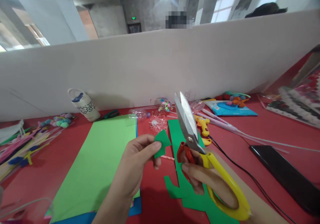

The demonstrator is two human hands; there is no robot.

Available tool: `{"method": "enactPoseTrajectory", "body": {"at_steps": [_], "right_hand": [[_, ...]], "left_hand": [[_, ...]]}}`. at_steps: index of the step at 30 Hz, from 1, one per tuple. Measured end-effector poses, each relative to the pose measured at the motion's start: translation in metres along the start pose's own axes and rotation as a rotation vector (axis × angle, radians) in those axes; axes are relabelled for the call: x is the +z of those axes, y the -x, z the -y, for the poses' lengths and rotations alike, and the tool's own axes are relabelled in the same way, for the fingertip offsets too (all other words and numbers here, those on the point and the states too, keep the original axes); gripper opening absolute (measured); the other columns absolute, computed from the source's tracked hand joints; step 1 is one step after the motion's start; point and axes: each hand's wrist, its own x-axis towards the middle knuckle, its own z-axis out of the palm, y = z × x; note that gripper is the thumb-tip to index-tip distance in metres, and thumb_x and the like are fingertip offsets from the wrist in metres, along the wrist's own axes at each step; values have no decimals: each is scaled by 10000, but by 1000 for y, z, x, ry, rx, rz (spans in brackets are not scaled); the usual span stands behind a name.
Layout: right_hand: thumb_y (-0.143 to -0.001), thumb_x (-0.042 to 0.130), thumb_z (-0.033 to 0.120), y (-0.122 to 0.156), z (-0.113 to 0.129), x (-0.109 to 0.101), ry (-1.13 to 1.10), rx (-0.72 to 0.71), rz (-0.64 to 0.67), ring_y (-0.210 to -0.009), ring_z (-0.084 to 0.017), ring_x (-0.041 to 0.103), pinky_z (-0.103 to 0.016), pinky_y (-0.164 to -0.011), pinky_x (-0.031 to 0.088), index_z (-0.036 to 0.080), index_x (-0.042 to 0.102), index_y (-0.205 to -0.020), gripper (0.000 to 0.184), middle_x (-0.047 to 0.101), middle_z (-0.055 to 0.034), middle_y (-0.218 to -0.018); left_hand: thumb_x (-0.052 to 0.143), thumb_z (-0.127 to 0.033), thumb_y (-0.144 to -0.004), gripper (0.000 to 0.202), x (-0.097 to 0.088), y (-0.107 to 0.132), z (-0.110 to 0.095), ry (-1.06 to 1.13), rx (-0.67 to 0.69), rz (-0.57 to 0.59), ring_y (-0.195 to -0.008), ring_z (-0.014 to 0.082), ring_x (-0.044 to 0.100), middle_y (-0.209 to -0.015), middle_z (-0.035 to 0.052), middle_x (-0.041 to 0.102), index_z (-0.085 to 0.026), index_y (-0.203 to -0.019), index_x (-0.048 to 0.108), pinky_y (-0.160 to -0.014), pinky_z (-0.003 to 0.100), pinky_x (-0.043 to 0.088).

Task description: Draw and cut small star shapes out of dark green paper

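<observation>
My left hand pinches a small dark green paper cut-out between thumb and fingers, held just above the red table. My right hand grips large yellow-handled scissors, fingers through the yellow loop, blades nearly shut and pointing up and away. The blades stand just right of the cut-out, not touching it. Under the right hand lies a dark green sheet with pieces cut from it.
A light green sheet lies on a blue one at left. Pipe cleaners and pompoms sit far left, a white glue bottle by the white partition. A yellow glue gun, its black cord and a black phone lie right.
</observation>
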Motion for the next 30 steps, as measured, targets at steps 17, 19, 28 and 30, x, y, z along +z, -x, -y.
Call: {"method": "enactPoseTrajectory", "body": {"at_steps": [17,19,28,30], "right_hand": [[-737,552,700,3,-12,6,46,-172,90,-559,-113,337,-223,-466,330,210,486,-807,499,368,36,-674],[-774,508,699,3,-15,9,57,-171,120,-574,-116,333,-227,-483,332,206,492,-853,499,362,34,-689],[-763,449,759,9,-9,19,90,-98,99,-480,-87,305,-223,-419,268,205,445,-739,555,332,52,-622],[-764,452,757,13,-7,21,98,-89,72,-495,-95,327,-222,-423,283,207,457,-742,551,361,42,-630]], "left_hand": [[668,-165,-732,45,2,7,-4,99,66,45,-535,98,599,-642,-18,634,-164,-755,629,-534,201,482],[664,-162,-746,39,2,8,-4,127,96,31,-613,94,606,-684,-7,656,-163,-784,665,-624,199,497],[635,-193,-799,89,-1,12,0,68,177,6,-455,54,521,-535,-53,588,-196,-713,659,-448,144,417],[629,-193,-805,95,-1,13,0,60,187,3,-452,55,529,-534,-53,591,-198,-714,652,-446,143,423]]}}
